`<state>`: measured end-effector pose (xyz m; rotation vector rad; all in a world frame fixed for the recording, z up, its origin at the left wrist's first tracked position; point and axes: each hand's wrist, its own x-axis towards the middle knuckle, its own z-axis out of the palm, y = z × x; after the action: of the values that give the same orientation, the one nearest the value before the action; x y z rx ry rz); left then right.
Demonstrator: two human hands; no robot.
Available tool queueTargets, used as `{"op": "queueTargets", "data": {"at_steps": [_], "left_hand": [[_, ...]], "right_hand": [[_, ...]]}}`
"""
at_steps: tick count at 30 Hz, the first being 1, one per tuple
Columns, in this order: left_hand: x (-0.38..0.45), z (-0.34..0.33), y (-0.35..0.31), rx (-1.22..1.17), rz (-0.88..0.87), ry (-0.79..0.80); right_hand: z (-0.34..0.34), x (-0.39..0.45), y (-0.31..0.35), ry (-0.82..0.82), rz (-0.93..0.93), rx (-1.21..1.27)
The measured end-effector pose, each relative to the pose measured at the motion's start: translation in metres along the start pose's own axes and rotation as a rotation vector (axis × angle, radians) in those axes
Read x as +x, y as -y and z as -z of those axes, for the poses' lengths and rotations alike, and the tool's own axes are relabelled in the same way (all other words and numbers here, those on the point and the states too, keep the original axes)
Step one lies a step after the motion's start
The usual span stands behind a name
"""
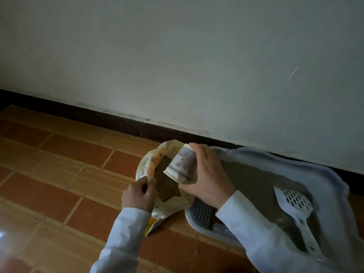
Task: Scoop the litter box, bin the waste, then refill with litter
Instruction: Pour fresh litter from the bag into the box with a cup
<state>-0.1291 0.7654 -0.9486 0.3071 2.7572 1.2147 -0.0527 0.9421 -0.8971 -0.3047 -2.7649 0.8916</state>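
Sleeves of your white shirt come up from the bottom edge, one to each hand. Your left hand (138,194) pinches the near lip of the litter bag (145,164), thumb and fingers curled on the plastic, holding its mouth agape. Your right hand (208,174) grips a patterned paper cup (182,164), fingers wrapped round its side; the cup is tilted with its open rim pointing down and left into the bag's mouth, just over the brown litter (166,180) inside. The bag stands on the tiled floor (59,174), touching the left end of the litter box (334,180). That pale tray lies under your right forearm, its bed covered in grey-brown litter, with a dark perforated grid (201,212) at its near left corner. A white slotted scoop (295,203) lies in the tray to the right, head away from you and handle toward you. Scattered granules speck the tiles near the bag. Beyond, a dark skirting board (98,117) runs along the foot of a pale wall (177,56).
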Motion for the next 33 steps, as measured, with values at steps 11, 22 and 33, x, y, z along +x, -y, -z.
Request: {"op": "queueTargets", "data": {"at_steps": [11, 22, 33], "left_hand": [[-0.003, 0.001, 0.002, 0.041, -0.007, 0.043], [-0.005, 0.002, 0.003, 0.042, -0.006, 0.054], [-0.005, 0.004, 0.004, 0.034, 0.001, 0.054]], "right_hand": [[-0.077, 0.034, -0.007, 0.285, 0.057, -0.353], [-0.12, 0.06, -0.014, 0.584, 0.0, -0.36], [-0.096, 0.068, -0.011, 0.798, -0.083, -0.194]]}}
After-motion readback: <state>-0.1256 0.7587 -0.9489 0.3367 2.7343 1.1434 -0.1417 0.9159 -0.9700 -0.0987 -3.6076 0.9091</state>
